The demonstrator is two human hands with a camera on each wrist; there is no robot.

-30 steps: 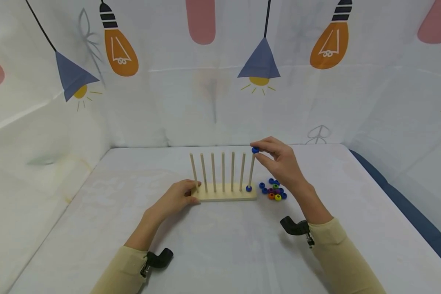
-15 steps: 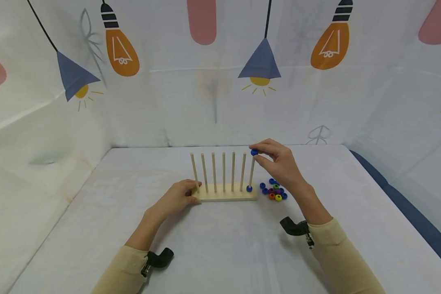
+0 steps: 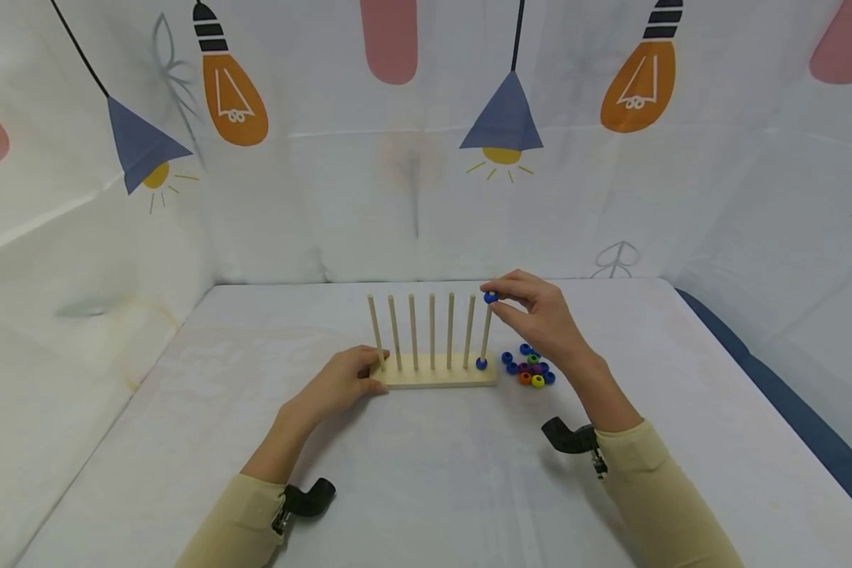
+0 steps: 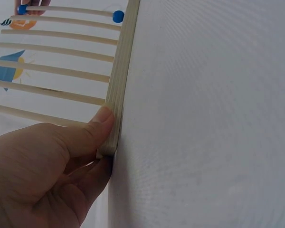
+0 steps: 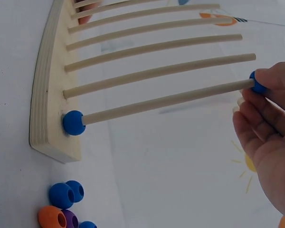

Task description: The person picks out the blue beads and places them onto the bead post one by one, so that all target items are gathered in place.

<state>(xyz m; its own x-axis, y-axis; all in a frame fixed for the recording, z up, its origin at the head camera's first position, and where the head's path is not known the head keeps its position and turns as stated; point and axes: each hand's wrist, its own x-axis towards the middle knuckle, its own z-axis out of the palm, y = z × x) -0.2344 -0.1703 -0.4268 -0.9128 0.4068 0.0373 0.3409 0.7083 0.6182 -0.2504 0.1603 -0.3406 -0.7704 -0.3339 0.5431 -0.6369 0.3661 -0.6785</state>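
Observation:
A wooden rack (image 3: 440, 384) has a flat base and a row of several upright pegs. My left hand (image 3: 335, 384) grips the base at its left end, thumb on the near side in the left wrist view (image 4: 102, 115). At the top of the rightmost peg (image 5: 166, 100), my right hand (image 3: 539, 315) pinches a blue bead (image 5: 258, 84) between thumb and fingers. The peg's tip shows in that bead's hole in the head view. Another blue bead (image 5: 74, 123) sits at the foot of the same peg, against the base. The other pegs are bare.
Right of the rack lies a loose cluster of beads, among them a yellow bead (image 3: 537, 381), an orange bead (image 5: 51, 217), a green bead (image 3: 533, 359), and several blue and purple ones. A white sheet (image 3: 426, 473) covers the table, and a patterned curtain (image 3: 291, 205) hangs behind it.
My right hand has lowered slightly and shifted a little left, bringing the pinched blue bead down onto the peg's tip. The left hand and the rack have stayed in place.

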